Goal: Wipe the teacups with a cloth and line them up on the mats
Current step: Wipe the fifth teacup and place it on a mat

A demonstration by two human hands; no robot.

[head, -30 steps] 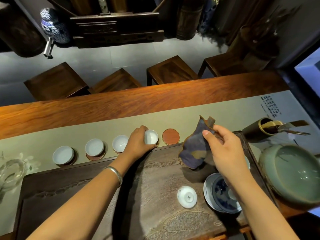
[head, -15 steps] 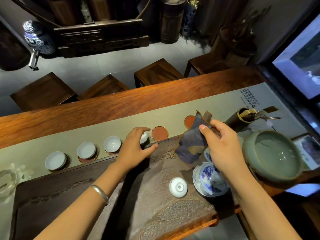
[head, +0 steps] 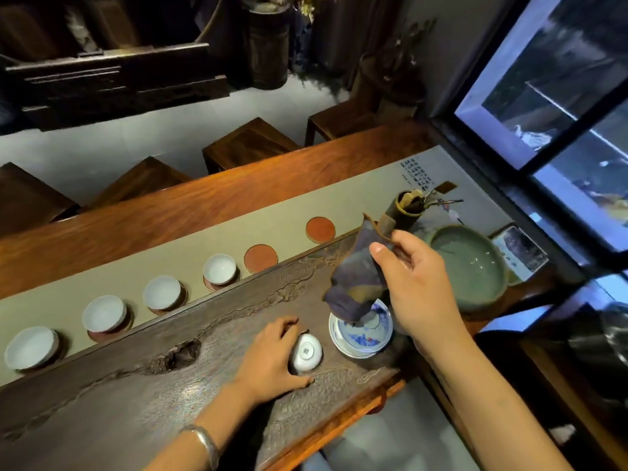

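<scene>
Several white teacups stand upright in a row on round mats along the grey-green runner (head: 306, 202); the rightmost of them (head: 220, 269) sits beside two bare red mats (head: 260, 258) (head: 320, 229). My left hand (head: 272, 358) lies on the dark carved tea tray (head: 136, 385), fingers closed around an upside-down white teacup (head: 307, 351). My right hand (head: 414, 283) pinches a dark blue-brown cloth (head: 356, 280) that hangs down onto a blue-and-white bowl (head: 360, 331).
A green ceramic basin (head: 469, 266) stands right of the tray. Behind it is a dark holder with tea tools (head: 407, 205). Wooden stools (head: 248, 141) line the far side of the wooden table (head: 204, 205). A glass window frame (head: 557, 137) rises at the right.
My left hand left the teacup on its mat and came back to the tray, closing on the upside-down cup. The view swung right. My right hand kept the cloth.
</scene>
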